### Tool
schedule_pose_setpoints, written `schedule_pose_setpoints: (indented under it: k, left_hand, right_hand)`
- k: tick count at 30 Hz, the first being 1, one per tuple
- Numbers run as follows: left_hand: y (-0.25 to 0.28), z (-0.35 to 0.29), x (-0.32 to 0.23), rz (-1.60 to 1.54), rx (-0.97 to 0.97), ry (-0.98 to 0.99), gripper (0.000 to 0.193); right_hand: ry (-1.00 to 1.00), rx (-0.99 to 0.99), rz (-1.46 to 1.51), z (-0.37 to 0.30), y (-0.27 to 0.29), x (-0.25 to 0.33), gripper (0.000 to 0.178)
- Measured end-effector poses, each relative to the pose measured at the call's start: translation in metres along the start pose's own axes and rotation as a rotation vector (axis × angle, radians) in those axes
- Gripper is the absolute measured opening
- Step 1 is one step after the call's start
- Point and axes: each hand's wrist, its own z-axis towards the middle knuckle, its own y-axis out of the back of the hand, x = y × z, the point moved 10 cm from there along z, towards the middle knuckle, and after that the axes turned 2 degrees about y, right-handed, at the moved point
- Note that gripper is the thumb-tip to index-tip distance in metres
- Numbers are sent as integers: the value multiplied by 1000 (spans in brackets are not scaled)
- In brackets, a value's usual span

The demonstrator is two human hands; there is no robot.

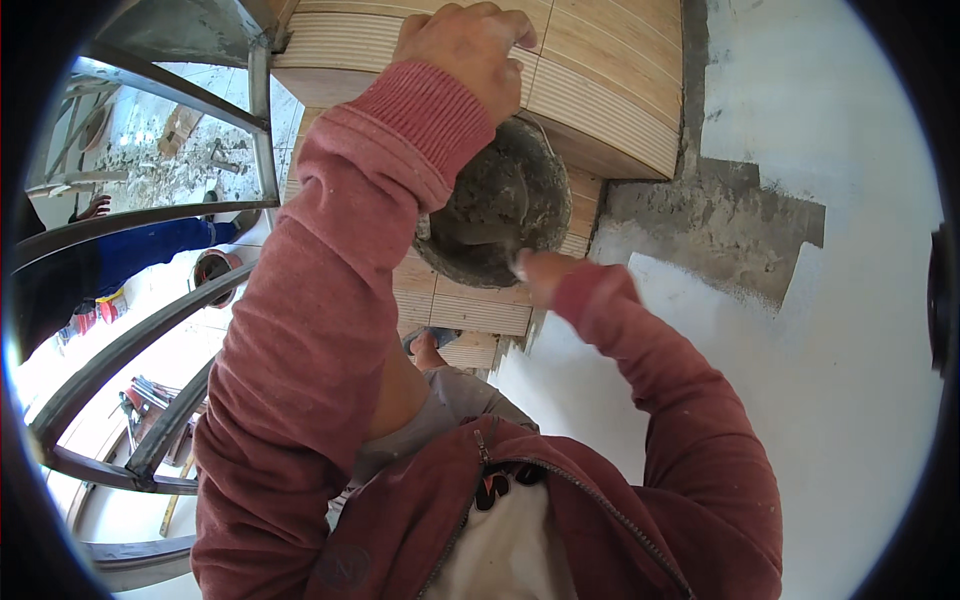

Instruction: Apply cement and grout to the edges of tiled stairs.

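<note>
A round dark bucket (552, 185) of wet grey mortar (490, 190) stands on the tiled stairs in front of me. My right hand (547, 276) is at its near right rim, closed round the handle of a trowel (482, 233). The trowel's grey blade lies in the mortar, and its handle is mostly hidden by my fingers. Beyond the bucket, my left hand (465, 50) is over a wood-look step (600, 60). Its fingers are bent, with thumb and forefinger apart and nothing visible between them. My left sleeve covers part of the bucket's left side.
Metal railing (120, 360) runs along my left. Past it are a person's blue trouser leg (150, 240), another bucket (215, 275) and a pile of tools (150, 400) on a lower floor. To my right rises a white wall (840, 400) with a bare grey cement patch (715, 230).
</note>
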Motion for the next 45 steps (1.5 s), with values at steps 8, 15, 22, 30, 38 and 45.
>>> schedule_pose_setpoints:
  k: [8, 15, 22, 30, 38, 45]
  left_hand:
    - [-8, 2, -2, 66, 45, 40, 19]
    - [-12, -3, -7, 33, 41, 23, 19]
    - [-15, -7, -7, 67, 69, 44, 20]
    - [-20, -4, -25, -10, 33, -30, 20]
    - [-32, -1, -44, -115, 102, -123, 20]
    - [-33, -6, -73, -128, 141, -205, 19]
  right_hand:
    - [-200, -273, -289, -20, 40, -50, 23]
    - [-2, -399, -491, 21, 41, -23, 20]
    - [170, -469, -454, 28, 34, -15, 29]
    - [100, -427, -167, 5, -7, -60, 44]
    - [-26, -790, 403, -42, -86, -62, 38]
    - [-245, -1101, 1102, -51, -204, -109, 46]
